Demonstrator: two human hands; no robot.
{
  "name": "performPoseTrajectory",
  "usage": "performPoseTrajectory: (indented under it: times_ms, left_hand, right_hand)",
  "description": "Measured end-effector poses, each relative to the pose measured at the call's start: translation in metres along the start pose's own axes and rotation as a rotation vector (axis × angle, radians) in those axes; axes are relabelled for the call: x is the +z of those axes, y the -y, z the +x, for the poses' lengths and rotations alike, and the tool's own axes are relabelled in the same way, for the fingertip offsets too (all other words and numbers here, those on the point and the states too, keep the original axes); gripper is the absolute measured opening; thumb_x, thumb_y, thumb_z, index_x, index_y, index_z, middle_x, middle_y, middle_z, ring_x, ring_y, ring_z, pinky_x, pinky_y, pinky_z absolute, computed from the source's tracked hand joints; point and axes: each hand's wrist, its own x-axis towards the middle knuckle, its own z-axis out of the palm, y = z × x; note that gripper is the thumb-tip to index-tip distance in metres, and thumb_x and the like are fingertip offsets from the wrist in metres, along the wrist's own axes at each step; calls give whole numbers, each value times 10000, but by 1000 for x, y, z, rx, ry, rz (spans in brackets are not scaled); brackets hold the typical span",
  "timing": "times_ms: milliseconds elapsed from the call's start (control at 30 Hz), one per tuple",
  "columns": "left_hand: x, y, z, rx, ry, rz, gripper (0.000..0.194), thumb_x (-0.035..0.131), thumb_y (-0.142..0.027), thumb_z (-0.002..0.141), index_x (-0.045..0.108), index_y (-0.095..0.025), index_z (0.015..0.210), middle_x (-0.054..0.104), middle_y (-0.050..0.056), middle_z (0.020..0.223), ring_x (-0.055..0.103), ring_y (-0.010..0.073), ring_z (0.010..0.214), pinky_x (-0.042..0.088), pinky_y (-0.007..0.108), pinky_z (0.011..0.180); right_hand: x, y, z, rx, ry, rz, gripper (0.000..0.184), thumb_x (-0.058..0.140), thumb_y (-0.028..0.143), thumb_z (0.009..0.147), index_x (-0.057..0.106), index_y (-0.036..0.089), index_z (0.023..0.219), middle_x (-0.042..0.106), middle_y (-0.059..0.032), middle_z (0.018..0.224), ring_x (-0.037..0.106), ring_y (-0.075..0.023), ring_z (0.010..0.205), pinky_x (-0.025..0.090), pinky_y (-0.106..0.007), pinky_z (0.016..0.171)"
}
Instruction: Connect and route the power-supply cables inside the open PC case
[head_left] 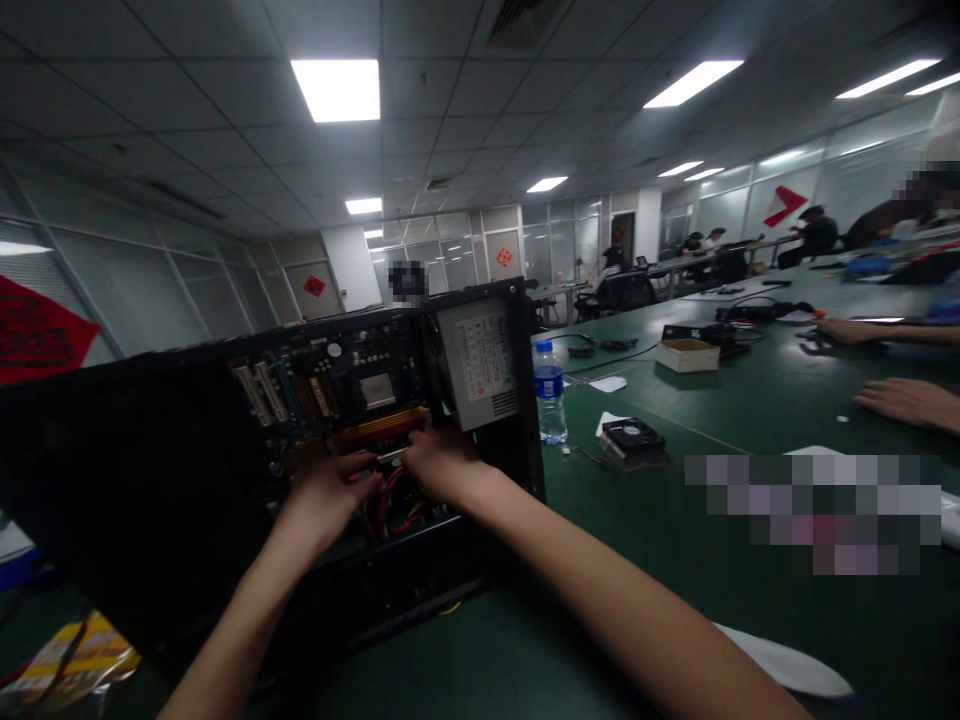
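An open black computer case (390,590) stands on the green table, its inside facing me. My left hand (322,495) reaches into its lower middle with fingers and thumb drawn close at the left end of a thin pale-edged strip (391,456). At the strip's right end, my right hand (442,462) has its fingers curled in; its fingertips are partly hidden. Just above the hands are yellow and red memory slots (386,428) on the motherboard (345,362). Red and yellow cables (386,505) hang below. A silver power supply (486,370) fills the top right corner.
Right of the case stand a water bottle (550,395) and a black cooling fan (634,440). Farther back lie a small box (687,355) and cables. Another person's hands (911,403) rest at the right. A yellow package (75,660) lies at the lower left.
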Motion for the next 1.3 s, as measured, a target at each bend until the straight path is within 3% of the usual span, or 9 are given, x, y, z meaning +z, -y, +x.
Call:
performPoseTrajectory:
  times_ms: [200, 467, 600, 767, 900, 1100, 1300]
  left_hand:
    - [5, 3, -1, 14, 55, 120, 320, 593, -348, 716, 754, -231, 965, 760, 61, 995, 699, 311, 976, 546, 383, 821]
    - [3, 1, -4, 60, 133, 214, 357, 518, -348, 804, 728, -217, 1061, 735, 83, 1083, 690, 298, 1008, 518, 402, 887]
    - [2, -2, -6, 27, 79, 263, 432, 528, -363, 801, 678, -185, 1165, 671, 116, 1220, 615, 302, 1157, 467, 411, 980]
    - [-2, -2, -4, -28, 107, 82, 531, 596, -403, 737, 652, -150, 1201, 641, 129, 1266, 615, 306, 1156, 468, 403, 987]
    - [-7, -6, -3, -79, 134, -97, 571, 632, -461, 687, 675, -145, 1160, 699, 94, 1179, 658, 291, 1067, 512, 355, 906]
    - [-9, 1, -3, -54, 275, 167, 402, 501, -472, 794, 753, -192, 933, 767, 39, 910, 684, 259, 886, 482, 309, 778]
    - [-9, 4, -6, -40, 348, 267, 438, 417, -435, 847, 732, -172, 998, 750, 80, 967, 668, 248, 861, 447, 299, 727]
  right_hand:
    - [0, 0, 1, 6, 93, 29, 265, 535, 127, 845, 718, 119, 1037, 704, -176, 1012, 675, -294, 926, 551, -370, 738]
    - [-1, -1, 1, 9, 92, 31, 263, 534, 116, 834, 723, 115, 1016, 713, -174, 1006, 683, -304, 914, 555, -385, 738]
    - [-2, -1, 0, 7, 87, 28, 279, 516, 119, 838, 718, 116, 1031, 708, -173, 1031, 678, -299, 923, 549, -377, 737]
    - [-2, -1, 0, 14, 83, 24, 283, 532, 123, 824, 714, 124, 1041, 704, -150, 1053, 672, -290, 934, 539, -355, 735]
    - [0, -2, 1, 37, 85, 37, 260, 553, 188, 842, 717, 131, 1035, 699, -149, 1049, 671, -270, 926, 528, -327, 730]
    - [-2, 1, 0, 31, 88, 26, 249, 563, 212, 846, 725, 148, 1024, 704, -138, 1045, 668, -270, 929, 518, -319, 724]
    - [-2, 2, -1, 31, 97, 25, 243, 564, 209, 842, 729, 144, 1007, 707, -140, 1042, 670, -263, 923, 509, -307, 724]
